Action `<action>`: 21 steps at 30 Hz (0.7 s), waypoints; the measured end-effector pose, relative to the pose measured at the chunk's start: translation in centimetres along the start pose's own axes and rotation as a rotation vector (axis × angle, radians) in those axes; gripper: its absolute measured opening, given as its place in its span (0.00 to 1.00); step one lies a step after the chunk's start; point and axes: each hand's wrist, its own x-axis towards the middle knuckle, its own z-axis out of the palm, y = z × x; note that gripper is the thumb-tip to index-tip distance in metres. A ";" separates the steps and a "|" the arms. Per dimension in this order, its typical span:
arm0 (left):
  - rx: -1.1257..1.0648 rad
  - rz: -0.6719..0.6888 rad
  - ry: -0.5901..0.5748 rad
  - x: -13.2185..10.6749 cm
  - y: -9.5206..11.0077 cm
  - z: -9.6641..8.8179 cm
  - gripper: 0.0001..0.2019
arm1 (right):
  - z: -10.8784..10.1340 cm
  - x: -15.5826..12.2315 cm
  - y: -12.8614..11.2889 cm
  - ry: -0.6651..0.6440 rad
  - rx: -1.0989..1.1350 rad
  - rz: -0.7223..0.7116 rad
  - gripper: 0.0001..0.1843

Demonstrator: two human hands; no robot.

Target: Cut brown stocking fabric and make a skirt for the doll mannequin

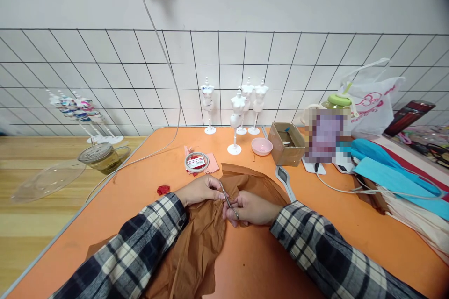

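Observation:
Brown fabric (201,247) lies crumpled across the front of the orange table, with a further stretch of it behind my hands. My left hand (201,190) pinches a part of this fabric between thumb and fingers. Closed around small metal scissors (227,198), my right hand (247,208) is close beside the left. The scissors point up and to the left, their tips by my left fingertips at the fabric. My fingers partly hide the handles and the edge of cloth there.
White mini dress forms (237,107) stand at the back, with a pink bowl (262,146) and cardboard box (287,149) to their right. A round tin (191,168) and red scrap (163,190) lie left. A glass teapot (100,159), cable (140,156) and blue fabric (396,182) flank the table.

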 end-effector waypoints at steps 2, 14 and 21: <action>0.005 -0.001 0.009 0.0 0.0 0.0 0.14 | 0.0 0.0 -0.1 0.000 -0.009 -0.002 0.25; 0.036 0.003 -0.014 0.0 0.1 0.0 0.13 | 0.0 0.0 -0.2 -0.014 -0.030 -0.021 0.23; 0.088 0.027 0.032 0.1 -0.1 -0.3 0.14 | -1.1 -0.4 -0.7 -0.065 0.006 0.124 0.21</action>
